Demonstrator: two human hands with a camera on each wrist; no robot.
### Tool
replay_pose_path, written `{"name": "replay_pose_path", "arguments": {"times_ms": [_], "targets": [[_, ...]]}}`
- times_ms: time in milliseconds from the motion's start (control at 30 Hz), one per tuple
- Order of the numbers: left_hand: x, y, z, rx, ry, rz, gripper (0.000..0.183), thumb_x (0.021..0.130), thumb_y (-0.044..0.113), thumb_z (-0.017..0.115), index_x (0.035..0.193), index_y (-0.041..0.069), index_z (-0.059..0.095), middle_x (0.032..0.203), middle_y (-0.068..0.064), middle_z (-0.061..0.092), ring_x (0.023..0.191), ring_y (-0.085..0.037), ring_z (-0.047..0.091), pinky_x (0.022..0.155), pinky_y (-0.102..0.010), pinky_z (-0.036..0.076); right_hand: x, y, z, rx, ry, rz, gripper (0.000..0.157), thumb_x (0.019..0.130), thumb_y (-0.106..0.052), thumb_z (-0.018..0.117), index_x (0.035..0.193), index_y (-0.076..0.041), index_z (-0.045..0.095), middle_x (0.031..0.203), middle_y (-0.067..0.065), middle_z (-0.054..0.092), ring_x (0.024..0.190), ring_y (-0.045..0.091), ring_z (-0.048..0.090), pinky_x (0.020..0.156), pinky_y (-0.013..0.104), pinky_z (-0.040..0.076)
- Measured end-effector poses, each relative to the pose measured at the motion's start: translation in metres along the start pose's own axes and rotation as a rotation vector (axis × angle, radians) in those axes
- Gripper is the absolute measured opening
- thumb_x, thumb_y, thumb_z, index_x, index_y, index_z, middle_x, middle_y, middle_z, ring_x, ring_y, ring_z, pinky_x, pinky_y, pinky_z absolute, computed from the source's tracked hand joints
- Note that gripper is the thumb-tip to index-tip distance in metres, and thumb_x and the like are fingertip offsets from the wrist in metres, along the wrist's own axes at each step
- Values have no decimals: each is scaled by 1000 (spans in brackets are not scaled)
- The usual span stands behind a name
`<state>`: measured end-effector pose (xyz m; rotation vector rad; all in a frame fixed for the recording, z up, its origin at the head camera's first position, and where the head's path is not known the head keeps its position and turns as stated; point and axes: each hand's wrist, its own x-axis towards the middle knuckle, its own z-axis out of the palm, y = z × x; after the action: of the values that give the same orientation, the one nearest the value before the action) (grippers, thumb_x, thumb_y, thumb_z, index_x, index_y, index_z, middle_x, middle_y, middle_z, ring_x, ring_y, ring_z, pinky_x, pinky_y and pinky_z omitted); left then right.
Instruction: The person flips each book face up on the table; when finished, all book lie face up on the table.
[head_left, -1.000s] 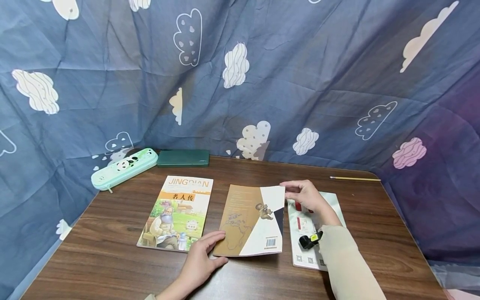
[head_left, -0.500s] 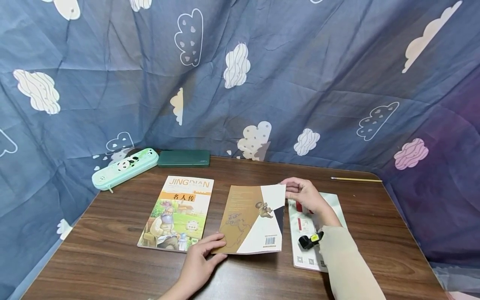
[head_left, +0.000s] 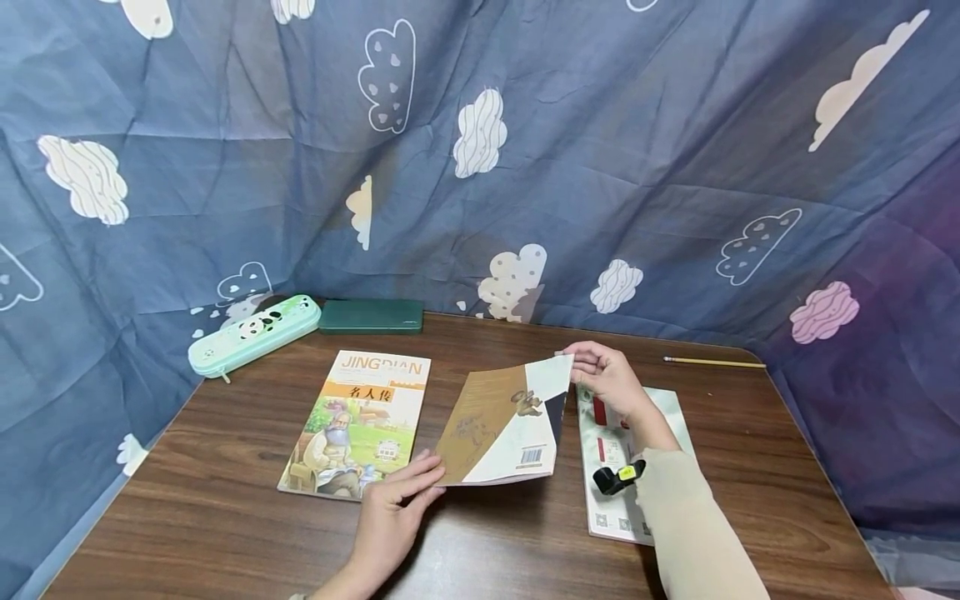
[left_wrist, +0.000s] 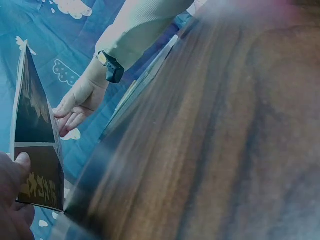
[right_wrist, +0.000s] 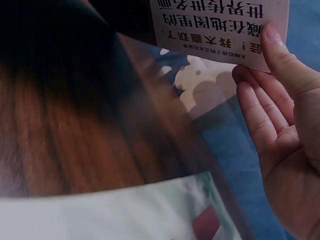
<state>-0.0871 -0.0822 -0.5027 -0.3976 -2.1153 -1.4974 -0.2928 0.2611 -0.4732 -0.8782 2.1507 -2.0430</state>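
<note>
A thin paperback book (head_left: 498,425) with a brown, white and black back cover is held between both hands, tilted and raised off the table. My left hand (head_left: 393,517) pinches its near left corner, thumb below and fingers on top. At the far right corner, my right hand (head_left: 611,387) pinches the edge. In the right wrist view the thumb of the right hand (right_wrist: 295,150) lies on the book's underside (right_wrist: 215,30), where printed Chinese characters show. The left wrist view shows the book (left_wrist: 37,95) nearly edge-on, its dark front cover visible.
Left of the hands lies a book (head_left: 356,425) with an illustrated cover. A pale green-white book (head_left: 607,508) lies partly under the right forearm. At the back are a panda pencil case (head_left: 255,333), a dark green case (head_left: 371,317) and a yellow pencil (head_left: 712,362). A curtain borders the table.
Both hands have lifted the book, its far right corner rising most, so it now tilts more. The other books and cases stay where they were.
</note>
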Motion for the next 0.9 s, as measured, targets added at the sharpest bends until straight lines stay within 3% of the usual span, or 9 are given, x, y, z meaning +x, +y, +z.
{"name": "replay_pose_path", "arguments": {"times_ms": [200, 400, 567, 767, 900], "targets": [[5, 3, -3, -18, 57, 88, 29, 74, -11, 82, 100, 0, 79, 108, -12, 75, 102, -33, 72, 93, -21, 53, 5, -11, 4, -21, 40, -10, 35, 89, 14, 68, 119, 21, 54, 118, 12, 73, 101, 11, 72, 84, 26, 60], [10, 3, -5, -33, 89, 181, 31, 72, -13, 82, 102, -3, 78, 105, -19, 74, 99, -25, 74, 91, -21, 54, 10, -22, 10, -120, 132, -34, 30, 89, 10, 71, 117, 16, 61, 114, 26, 70, 95, 9, 72, 79, 21, 60], [13, 5, -5, -41, 105, 223, 33, 73, -14, 82, 104, -3, 78, 104, -21, 74, 99, -20, 73, 89, -22, 55, 15, -31, 13, -161, 165, -77, 29, 89, 8, 72, 115, 17, 62, 108, 15, 75, 95, 9, 72, 79, 20, 59], [15, 10, -7, -41, 120, 204, 34, 76, -13, 79, 108, -2, 77, 104, -18, 74, 98, -16, 73, 84, -21, 57, 18, -53, 25, -123, 204, -84, 24, 88, 12, 71, 110, 18, 62, 102, 5, 77, 93, 8, 72, 81, 22, 59], [15, 11, -8, -13, 147, 180, 35, 75, -13, 80, 108, 0, 78, 102, -16, 75, 97, -13, 73, 85, -19, 56, 21, -70, 33, -161, 242, -77, 25, 86, 15, 71, 107, 22, 60, 91, -6, 75, 82, 4, 71, 75, 18, 59]]}}
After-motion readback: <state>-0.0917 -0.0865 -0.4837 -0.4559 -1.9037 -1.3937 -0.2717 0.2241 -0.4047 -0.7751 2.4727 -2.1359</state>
